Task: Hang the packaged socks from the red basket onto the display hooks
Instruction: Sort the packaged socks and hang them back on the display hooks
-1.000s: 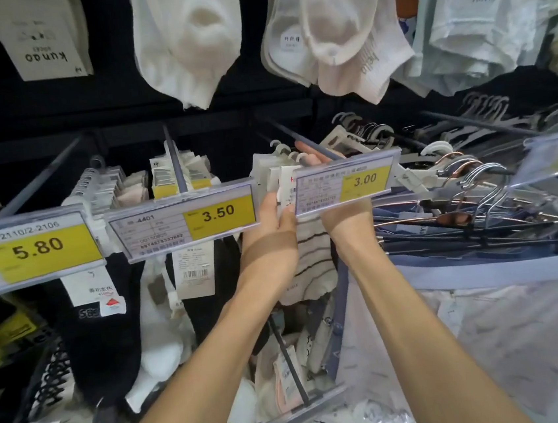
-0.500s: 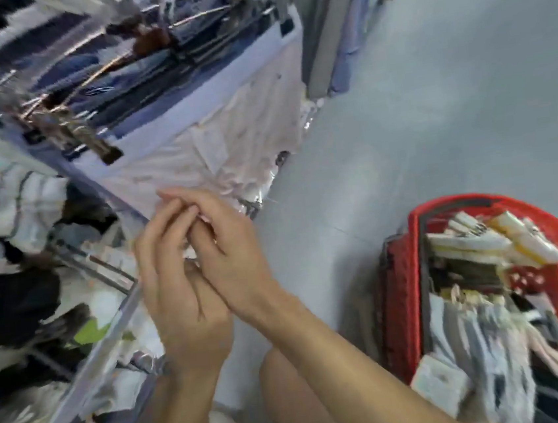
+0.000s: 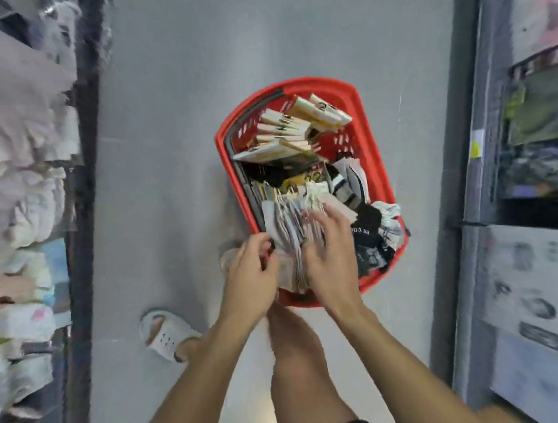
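Two hands are down in the red basket (image 3: 312, 83), which sits on the grey floor (image 3: 175, 119) just past my bare knee (image 3: 295, 344). It is packed full. At its 12 o'clock end lie cream card-banded packs (image 3: 299, 123), fanned over one another. Below them, in the middle, are dark and yellow packs (image 3: 287, 176). Black-and-white striped socks (image 3: 347, 183) lean against the 3 o'clock wall. At the 4 o'clock corner, black socks with white lettering (image 3: 365, 226) spill toward the rim. A black handle (image 3: 234, 157) lies folded along the 9 o'clock side.

At the 6 o'clock end stands the bundle of packaged socks (image 3: 290, 230), grey and white, packs set on edge. My left hand (image 3: 254, 272) pinches its 9 o'clock edge, fingers curled at the basket wall. My right hand (image 3: 327, 258) lies over its top with fingers spread and bent round the packs and the thumb against the side. Blur hides exactly which packs each hand has hold of.

At 9 o'clock from the basket, well apart across the floor, hangs a rack of pale packaged garments (image 3: 8, 171). At 3 o'clock stands a grey shelf unit (image 3: 541, 166) with dark goods. My foot in a white slipper (image 3: 166, 333) is at 7 o'clock.
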`<state>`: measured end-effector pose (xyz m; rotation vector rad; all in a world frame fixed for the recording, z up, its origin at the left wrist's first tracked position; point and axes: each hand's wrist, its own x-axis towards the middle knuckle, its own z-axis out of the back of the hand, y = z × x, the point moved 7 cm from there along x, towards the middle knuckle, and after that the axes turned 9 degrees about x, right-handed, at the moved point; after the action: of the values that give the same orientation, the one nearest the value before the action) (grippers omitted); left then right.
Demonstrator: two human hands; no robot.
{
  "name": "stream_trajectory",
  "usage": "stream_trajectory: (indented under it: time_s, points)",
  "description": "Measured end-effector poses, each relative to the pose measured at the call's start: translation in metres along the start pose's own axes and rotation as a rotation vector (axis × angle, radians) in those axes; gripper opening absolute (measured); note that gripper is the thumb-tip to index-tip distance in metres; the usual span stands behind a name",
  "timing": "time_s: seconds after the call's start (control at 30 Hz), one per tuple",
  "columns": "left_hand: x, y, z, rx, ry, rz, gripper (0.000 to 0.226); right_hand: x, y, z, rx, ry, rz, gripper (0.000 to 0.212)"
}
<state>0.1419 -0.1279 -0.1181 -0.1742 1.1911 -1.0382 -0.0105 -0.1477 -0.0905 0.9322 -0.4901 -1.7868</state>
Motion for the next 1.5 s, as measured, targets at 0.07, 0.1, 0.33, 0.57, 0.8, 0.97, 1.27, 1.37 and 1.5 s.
stream_trajectory:
  time_s: [0.07,0.1,0.33,0.57,0.8,0.97,1.27,1.37,1.5]
  points:
    - [0.016,-0.003,-0.023,0.016,0.060,0.049,0.048,0.014,-0.031,0.016,-0.034,-0.087,-0.126,0.067]
    - [0.025,-0.005,-0.033,0.006,0.087,0.082,0.058,0.022,-0.045,0.018,-0.027,-0.068,-0.191,0.078]
    - [0.071,0.001,-0.070,-0.179,0.088,0.352,0.080,0.053,-0.092,-0.009,0.230,0.242,-0.394,0.092]
    - [0.069,0.000,-0.087,-0.193,0.160,0.337,0.108,0.043,-0.101,-0.018,0.389,0.332,-0.371,0.061]
    - [0.047,-0.010,-0.084,-0.460,0.052,0.241,0.109,0.007,-0.069,-0.012,0.335,0.169,-0.236,0.069]
    - [0.028,-0.009,-0.060,-0.619,0.006,0.215,0.077,-0.004,-0.025,-0.002,0.274,0.210,-0.168,0.079]
    - [-0.040,-0.032,0.081,-1.177,-0.126,0.246,0.059,0.017,0.165,0.037,0.304,0.349,0.213,0.014]
    - [-0.082,-0.068,0.149,-1.256,-0.239,0.165,0.073,0.008,0.260,0.045,0.417,0.422,0.351,0.024]
    - [-0.163,-0.108,0.238,-1.280,-0.394,0.033,0.075,-0.040,0.380,0.061,0.627,0.615,0.461,0.057]
